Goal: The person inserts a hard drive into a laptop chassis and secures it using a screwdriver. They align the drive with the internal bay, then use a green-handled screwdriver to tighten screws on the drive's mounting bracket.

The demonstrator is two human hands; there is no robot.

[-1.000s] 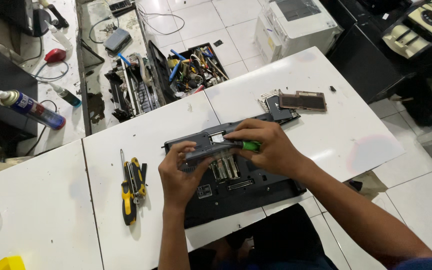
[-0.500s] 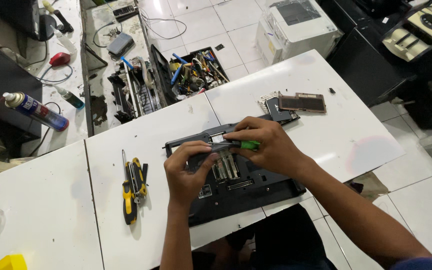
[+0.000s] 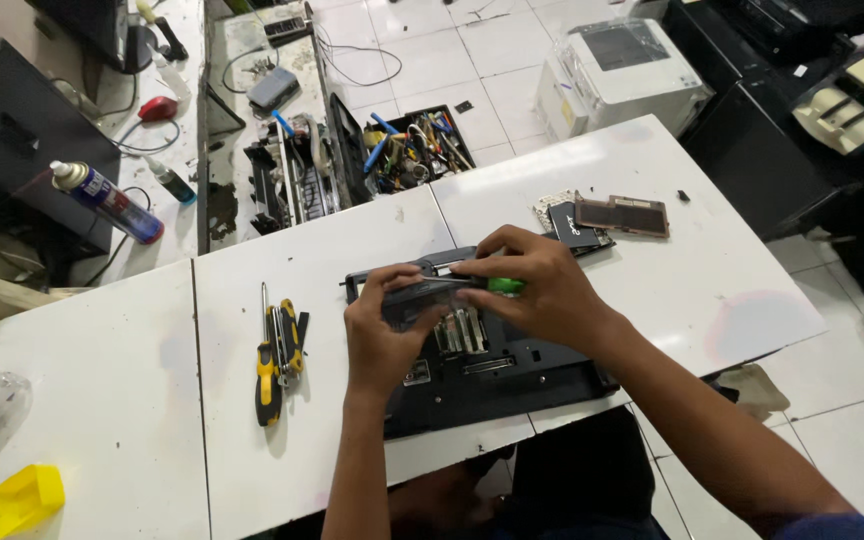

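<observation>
Both hands have barely shifted since the earlier frames: at centre frame, the left hand [image 3: 384, 335] stays pressed on a dark strip, steadying the black laptop base [image 3: 472, 355], while the right hand [image 3: 542, 290] stays closed around a green-handled screwdriver [image 3: 504, 286] laid across its upper edge. Left of them lie yellow-handled pliers [image 3: 277, 352]; farther back, small panels [image 3: 620, 215], a tool tray [image 3: 417, 150] and a spray can [image 3: 107, 200], none obstructing.

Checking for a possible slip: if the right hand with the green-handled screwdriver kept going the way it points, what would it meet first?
Probably the left hand, gripping the black device just beyond the right hand.
</observation>
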